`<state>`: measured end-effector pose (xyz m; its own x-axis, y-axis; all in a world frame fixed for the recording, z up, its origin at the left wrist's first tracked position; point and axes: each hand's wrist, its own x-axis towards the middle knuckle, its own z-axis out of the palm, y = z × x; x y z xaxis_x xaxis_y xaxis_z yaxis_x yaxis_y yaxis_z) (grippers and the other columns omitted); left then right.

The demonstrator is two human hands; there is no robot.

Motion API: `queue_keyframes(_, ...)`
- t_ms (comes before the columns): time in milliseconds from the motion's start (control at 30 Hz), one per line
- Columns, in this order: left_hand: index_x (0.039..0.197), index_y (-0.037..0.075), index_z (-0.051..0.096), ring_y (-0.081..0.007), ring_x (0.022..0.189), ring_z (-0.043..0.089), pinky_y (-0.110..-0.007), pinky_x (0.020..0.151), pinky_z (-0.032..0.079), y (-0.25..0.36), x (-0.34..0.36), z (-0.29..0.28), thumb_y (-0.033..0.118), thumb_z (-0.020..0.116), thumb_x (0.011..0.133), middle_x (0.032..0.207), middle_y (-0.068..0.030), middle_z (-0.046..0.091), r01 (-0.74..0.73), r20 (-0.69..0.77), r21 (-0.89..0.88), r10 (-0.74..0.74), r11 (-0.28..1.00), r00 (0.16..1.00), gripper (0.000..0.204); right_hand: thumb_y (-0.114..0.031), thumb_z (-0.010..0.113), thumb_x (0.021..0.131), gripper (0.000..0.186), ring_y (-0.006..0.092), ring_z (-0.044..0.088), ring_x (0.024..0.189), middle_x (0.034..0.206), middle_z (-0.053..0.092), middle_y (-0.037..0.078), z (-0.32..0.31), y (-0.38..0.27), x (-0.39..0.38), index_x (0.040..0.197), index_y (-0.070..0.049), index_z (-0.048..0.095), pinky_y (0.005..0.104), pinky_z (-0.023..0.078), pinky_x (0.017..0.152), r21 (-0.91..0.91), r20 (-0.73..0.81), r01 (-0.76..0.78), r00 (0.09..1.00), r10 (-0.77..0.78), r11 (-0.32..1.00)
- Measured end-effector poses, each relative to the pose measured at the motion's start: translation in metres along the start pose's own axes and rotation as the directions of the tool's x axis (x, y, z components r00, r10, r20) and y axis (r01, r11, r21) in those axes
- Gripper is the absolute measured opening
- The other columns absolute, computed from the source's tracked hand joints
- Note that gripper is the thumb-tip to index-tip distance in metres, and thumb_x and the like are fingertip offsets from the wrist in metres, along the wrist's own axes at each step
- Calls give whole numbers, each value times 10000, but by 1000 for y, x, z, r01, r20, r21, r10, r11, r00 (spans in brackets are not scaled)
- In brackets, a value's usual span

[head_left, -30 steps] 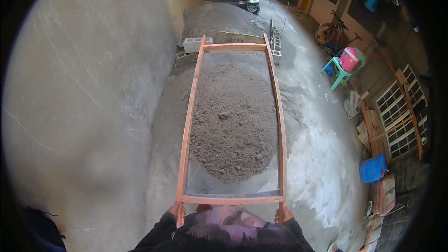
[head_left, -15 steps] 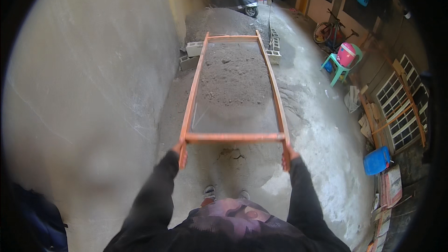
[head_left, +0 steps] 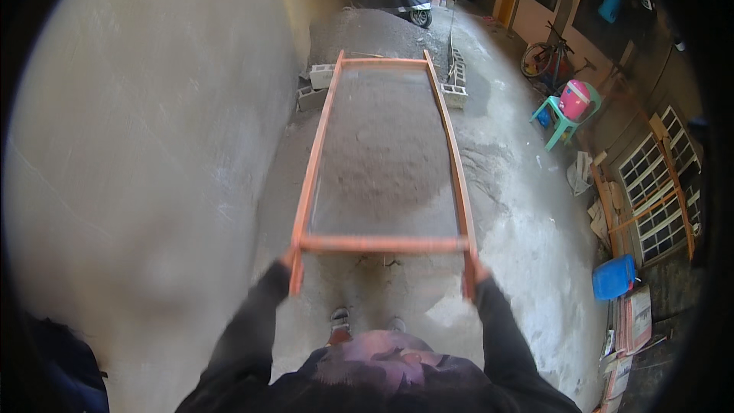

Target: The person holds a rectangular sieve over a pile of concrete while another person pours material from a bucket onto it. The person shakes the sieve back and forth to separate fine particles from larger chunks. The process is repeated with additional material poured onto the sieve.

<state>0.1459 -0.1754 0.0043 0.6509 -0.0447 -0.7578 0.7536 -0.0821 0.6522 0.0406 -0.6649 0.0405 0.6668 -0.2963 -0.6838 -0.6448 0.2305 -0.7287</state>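
In front of me stretches a long wooden sieve frame (head_left: 382, 244) with a mesh screen across it. Grey sand (head_left: 386, 130) lies on the mesh, smeared by motion. My left hand (head_left: 293, 258) is closed around the left handle end of the frame. On the other side, my right hand (head_left: 477, 268) grips the right handle end. The far end of the frame reaches to a pile of sand or gravel (head_left: 367, 30), near hollow concrete blocks.
Concrete blocks (head_left: 312, 98) sit left of the frame, and another block (head_left: 454, 96) right. A plaster wall (head_left: 153, 107) rises close on my left. To the right stand a green chair (head_left: 562, 128) with a pink jug (head_left: 574, 99), a bicycle (head_left: 544, 57) and a blue container (head_left: 614, 278).
The near end of the frame has moved toward me with both hands. The sand on the mesh has shifted and looks smoother, with fewer lumps showing.
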Motion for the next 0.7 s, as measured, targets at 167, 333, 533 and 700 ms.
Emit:
queue_keyframes(167, 560, 69, 442, -236, 345, 413, -363, 352, 372, 112, 11, 15, 709, 463, 681, 427, -75, 411, -55, 82, -105, 63, 993, 995, 652, -751, 468, 640, 687, 209, 395, 322, 427, 396, 60, 7, -101, 41, 601, -65, 445, 353, 326, 303, 28, 112, -27, 993, 23, 999)
queue_keyframes(333, 572, 75, 440, -204, 325, 420, -325, 318, 378, 26, -14, 20, 771, 440, 634, 420, -57, 413, -49, 34, -127, 54, 991, 998, 699, -754, 510, 609, 677, 184, 410, 376, 492, 422, 33, -3, -14, 23, 696, -83, 471, 333, 335, 350, 52, 41, -24, 999, 22, 998)
queue_keyframes(533, 631, 76, 490, -206, 385, 441, -329, 375, 378, -128, -60, 16, 736, 366, 714, 457, -52, 419, 24, 149, -254, 15, 967, 989, 677, -746, 427, 673, 671, 179, 415, 373, 497, 431, 42, -36, 96, -38, 707, -78, 482, 323, 362, 349, 136, -1, -168, 986, 169, 976)
queue_keyframes(700, 492, 59, 478, -253, 350, 458, -362, 362, 405, -81, -24, 8, 765, 309, 700, 418, -99, 450, 187, 279, -193, -129, 963, 952, 755, -748, 453, 656, 673, 196, 430, 375, 474, 433, 52, -18, 69, -19, 617, -76, 471, 329, 362, 350, 99, -5, -33, 999, 34, 995)
